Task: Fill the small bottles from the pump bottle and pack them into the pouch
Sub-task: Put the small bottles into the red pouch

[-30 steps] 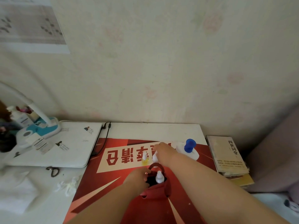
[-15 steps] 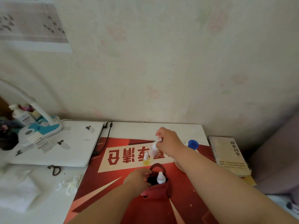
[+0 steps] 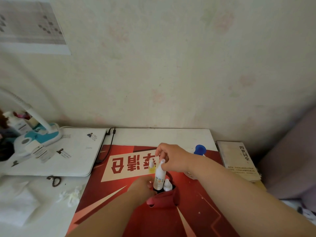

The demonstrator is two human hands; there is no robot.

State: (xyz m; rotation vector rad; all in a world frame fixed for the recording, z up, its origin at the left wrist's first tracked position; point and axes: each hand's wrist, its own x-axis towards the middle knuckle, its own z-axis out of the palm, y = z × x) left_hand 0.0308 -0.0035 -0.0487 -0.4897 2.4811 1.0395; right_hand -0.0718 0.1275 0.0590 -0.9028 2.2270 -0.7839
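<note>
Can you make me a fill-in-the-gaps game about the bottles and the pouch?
1. The right hand holds a small white bottle upright at the mouth of the ____ pouch.
2. A second bottle already stands ____ the pouch.
3. A third bottle on the mat holds ____ liquid.
4. The pump bottle has a ____ top.

Missing words: red, inside, yellow, blue.

Book (image 3: 239, 161), by the right edge of the table (image 3: 162, 135): cover title reads 四世同堂; smaller print illegible. Red mat (image 3: 201, 204): large characters on a cream band, upside down, apparently 满包; remainder obscured.
</note>
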